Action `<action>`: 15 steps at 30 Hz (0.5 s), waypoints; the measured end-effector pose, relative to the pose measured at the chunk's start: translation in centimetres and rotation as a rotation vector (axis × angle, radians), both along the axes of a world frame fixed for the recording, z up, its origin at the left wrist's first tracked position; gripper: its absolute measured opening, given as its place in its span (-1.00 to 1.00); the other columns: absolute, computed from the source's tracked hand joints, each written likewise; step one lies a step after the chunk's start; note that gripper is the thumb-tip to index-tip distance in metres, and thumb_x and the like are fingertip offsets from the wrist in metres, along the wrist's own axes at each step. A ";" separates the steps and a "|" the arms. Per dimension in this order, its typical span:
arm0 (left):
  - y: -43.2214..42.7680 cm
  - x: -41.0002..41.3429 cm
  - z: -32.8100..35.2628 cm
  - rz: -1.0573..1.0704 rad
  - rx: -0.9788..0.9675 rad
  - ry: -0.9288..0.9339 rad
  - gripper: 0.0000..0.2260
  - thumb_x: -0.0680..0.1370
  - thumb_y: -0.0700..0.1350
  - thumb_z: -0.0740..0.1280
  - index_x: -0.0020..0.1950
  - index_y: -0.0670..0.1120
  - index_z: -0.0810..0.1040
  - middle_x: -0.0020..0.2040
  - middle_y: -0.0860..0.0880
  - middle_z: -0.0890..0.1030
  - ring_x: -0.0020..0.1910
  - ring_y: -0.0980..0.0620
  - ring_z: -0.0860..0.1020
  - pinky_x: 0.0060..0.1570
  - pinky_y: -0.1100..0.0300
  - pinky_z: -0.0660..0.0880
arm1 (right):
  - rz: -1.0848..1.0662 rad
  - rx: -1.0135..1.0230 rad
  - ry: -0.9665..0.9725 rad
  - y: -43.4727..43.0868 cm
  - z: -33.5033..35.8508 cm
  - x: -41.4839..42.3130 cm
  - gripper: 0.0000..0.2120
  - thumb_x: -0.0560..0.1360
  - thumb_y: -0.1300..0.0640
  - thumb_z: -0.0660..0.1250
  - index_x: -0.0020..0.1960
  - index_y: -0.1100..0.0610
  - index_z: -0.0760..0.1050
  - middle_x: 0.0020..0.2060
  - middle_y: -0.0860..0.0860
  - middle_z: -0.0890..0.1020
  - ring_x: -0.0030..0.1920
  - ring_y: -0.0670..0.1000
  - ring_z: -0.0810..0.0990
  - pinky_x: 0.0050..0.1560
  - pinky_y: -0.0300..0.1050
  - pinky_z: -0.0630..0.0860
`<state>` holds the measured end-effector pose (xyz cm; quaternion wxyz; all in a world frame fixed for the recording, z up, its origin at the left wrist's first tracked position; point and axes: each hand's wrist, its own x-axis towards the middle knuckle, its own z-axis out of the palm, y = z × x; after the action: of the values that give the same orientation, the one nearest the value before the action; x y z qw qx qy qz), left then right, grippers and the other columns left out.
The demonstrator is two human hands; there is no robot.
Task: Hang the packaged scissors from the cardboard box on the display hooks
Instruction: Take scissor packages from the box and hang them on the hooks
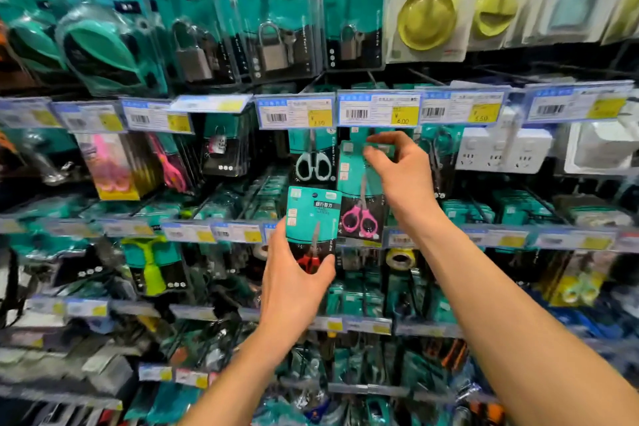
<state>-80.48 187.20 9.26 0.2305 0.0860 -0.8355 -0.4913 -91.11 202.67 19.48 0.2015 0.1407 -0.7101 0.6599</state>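
Head view of a shop display wall. The left hand (294,287) is gripping a teal-and-black card blister pack of red-handled scissors (311,214) by its lower end. The thumb is lying across the front over the red handles and the fingers are curling behind, so the upper half of the pack is standing free above the fist.

The right hand (404,176) is pinching the top edge of a second teal-and-black blister pack holding pink-handled scissors (352,183), with thumb and forefinger closing on the card just under a blue-and-yellow price label (378,109). The hook behind that label is hidden, so whether the pack is already hanging on it cannot be told.

The two packs are sitting side by side, their edges overlapping slightly. A hanging pack of white-handled scissors (313,156) is crowding the left edge, and dark packs are hanging close on the right before the white socket strips (501,152). Padlock blister packs (276,21) are hanging in the row above.
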 end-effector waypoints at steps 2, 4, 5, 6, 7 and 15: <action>0.3 -0.5 0.3 -0.023 -0.004 0.006 -0.30 0.46 0.04 0.49 0.47 0.18 0.17 0.15 0.26 0.46 0.07 0.26 0.51 0.01 0.27 0.47 | -0.012 -0.047 0.018 -0.2 0.4 -0.3 -0.89 0.56 0.14 0.40 -0.04 -0.07 0.54 -0.10 -0.12 0.66 -0.20 -0.19 0.59 -0.14 -0.31 0.49; 0.4 -1.0 0.6 -0.036 -0.021 0.029 -0.28 0.44 0.05 0.49 0.50 0.15 0.18 0.23 0.18 0.46 0.16 0.16 0.51 0.14 0.11 0.51 | -0.034 -0.076 0.030 -0.2 0.7 -0.5 -0.89 0.55 0.15 0.42 -0.04 -0.05 0.55 -0.13 -0.14 0.67 -0.19 -0.27 0.60 -0.10 -0.30 0.51; 0.4 -1.3 0.7 -0.040 -0.031 0.037 -0.27 0.44 0.05 0.50 0.50 0.15 0.19 0.24 0.17 0.47 0.18 0.14 0.51 0.17 0.09 0.51 | -0.049 -0.098 0.036 -0.1 0.9 -0.6 -0.89 0.54 0.16 0.43 -0.04 -0.03 0.57 -0.13 -0.14 0.68 -0.16 -0.24 0.63 -0.06 -0.25 0.55; 0.3 -1.5 0.9 -0.047 -0.034 0.045 -0.27 0.43 0.05 0.50 0.50 0.15 0.19 0.24 0.17 0.47 0.18 0.14 0.51 0.17 0.10 0.50 | -0.064 -0.126 0.049 0.0 1.0 -0.6 -0.90 0.53 0.17 0.44 -0.03 -0.02 0.59 -0.11 -0.11 0.70 -0.08 -0.16 0.67 0.00 -0.15 0.60; 0.2 -1.8 0.9 -0.057 -0.033 0.053 -0.28 0.44 0.04 0.50 0.49 0.16 0.20 0.23 0.18 0.48 0.17 0.17 0.51 0.13 0.15 0.49 | -0.076 -0.161 0.067 0.1 1.1 -0.7 -0.90 0.52 0.18 0.45 -0.04 0.00 0.60 -0.09 -0.07 0.71 -0.02 -0.05 0.69 0.07 -0.04 0.62; 0.0 -2.4 0.9 -0.131 -0.036 0.067 -0.29 0.46 0.03 0.50 0.47 0.22 0.16 0.18 0.27 0.49 0.09 0.29 0.52 -0.04 0.24 0.47 | -0.074 -0.258 0.070 -0.1 2.6 -1.1 -0.78 0.48 0.35 0.43 -0.17 0.04 0.67 -0.16 -0.05 0.74 -0.09 -0.04 0.71 0.06 0.08 0.65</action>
<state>-82.85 187.19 10.21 0.2275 0.0104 -0.8399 -0.4927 -92.17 202.57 22.08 0.2669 0.1101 -0.6164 0.7326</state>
